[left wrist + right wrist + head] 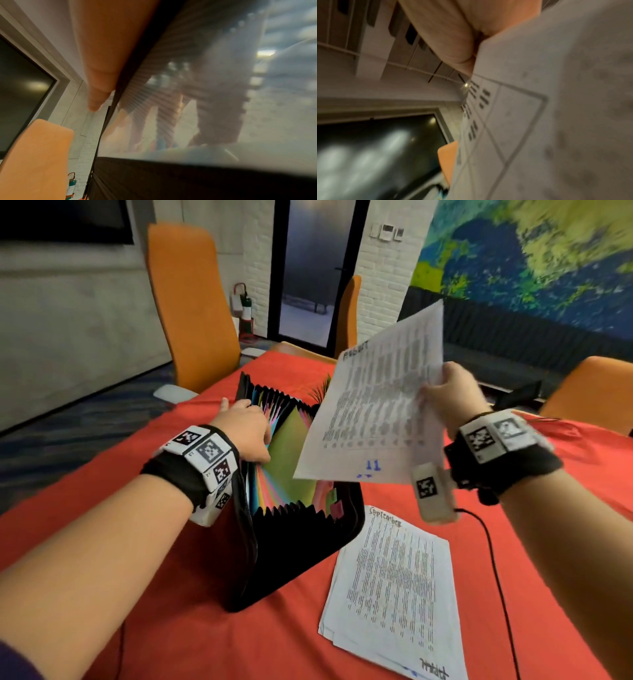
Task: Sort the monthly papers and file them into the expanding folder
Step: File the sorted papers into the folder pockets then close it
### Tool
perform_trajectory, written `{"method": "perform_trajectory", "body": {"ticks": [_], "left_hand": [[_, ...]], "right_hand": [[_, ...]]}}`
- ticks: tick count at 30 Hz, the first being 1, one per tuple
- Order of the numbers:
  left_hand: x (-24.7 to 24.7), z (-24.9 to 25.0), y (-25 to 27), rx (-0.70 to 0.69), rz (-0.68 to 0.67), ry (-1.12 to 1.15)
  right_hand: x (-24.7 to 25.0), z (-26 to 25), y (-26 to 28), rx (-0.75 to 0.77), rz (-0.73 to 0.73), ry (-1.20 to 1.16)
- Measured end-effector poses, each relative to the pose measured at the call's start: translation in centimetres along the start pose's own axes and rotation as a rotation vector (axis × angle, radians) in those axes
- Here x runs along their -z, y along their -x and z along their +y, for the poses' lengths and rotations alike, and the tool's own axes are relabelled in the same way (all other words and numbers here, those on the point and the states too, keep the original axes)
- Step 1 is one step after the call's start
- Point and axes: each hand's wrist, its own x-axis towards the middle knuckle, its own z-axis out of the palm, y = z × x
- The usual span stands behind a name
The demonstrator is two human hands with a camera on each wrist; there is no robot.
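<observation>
Head view puts you partway through the filing, as far as I can judge. Your right hand (448,395) pinches one printed sheet (376,405) by its right edge, thumb on the face and fingers behind, and holds it in the air, tilted, above the open expanding folder (298,542). Its heading is too blurred to read for certain. Your left hand (246,429) reaches into the far-left end of the folder with the fingers down among the coloured dividers (291,446); the head view hides the fingertips, and the left wrist view shows only one straight finger (97,86) against a black panel, so I cannot tell whether that hand pinches a divider or merely parts them.

The folder stands upright on the red tablecloth (171,628), fanned wide. No white paper shows between the dividers, so you cannot count anything as filed yet from here.

Still to do: a stack of papers (390,594) lies just to the right of the folder, its top sheet headed "September". The lifted sheet needs its pocket, then the stack, sheet by sheet.
</observation>
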Motion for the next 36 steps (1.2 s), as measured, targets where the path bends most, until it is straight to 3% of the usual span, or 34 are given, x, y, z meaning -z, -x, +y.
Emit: {"method": "perform_trajectory", "body": {"ticks": [4, 15, 18, 21, 24, 26, 28, 32, 36], "left_hand": [[0.1, -0.1, 0.1, -0.007, 0.003, 0.004], [0.0, 0.0, 0.3, -0.034, 0.031, -0.023], [-0.1, -0.1, 0.3, -0.035, 0.031, -0.023], [-0.1, -0.3, 0.4, -0.026, 0.036, -0.028], [0.0, -0.2, 0.6, -0.022, 0.029, -0.039], [0.2, -0.1, 0.8, -0.023, 0.019, -0.060], [0.5, 0.1, 1.2, -0.037, 0.017, -0.103], [0.7, 0.7, 1.5, -0.195, 0.048, -0.285], [1.0, 1.7, 1.4, -0.507, -0.045, -0.538]], "right_hand": [[-3.8, -1.0, 1.5, 0.042, -0.169, 0.081], [-5.8, -5.8, 1.4, 0.022, -0.477, 0.324], [-7.0, -5.9, 1.9, -0.082, -0.679, 0.243], [-7.8, -5.4, 3.3, -0.269, -0.883, -0.013], [-7.8, -4.0, 4.9, -0.234, -1.031, -0.009], [-7.1, -2.5, 5.1, -0.163, -1.010, 0.020], [-5.9, -0.3, 4.8, -0.149, -0.871, -0.079], [-3.9, 7.1, 6.3, -0.360, -0.533, -0.183], [-4.5, 17.5, 10.6, -0.603, -0.604, 0.194]]}}
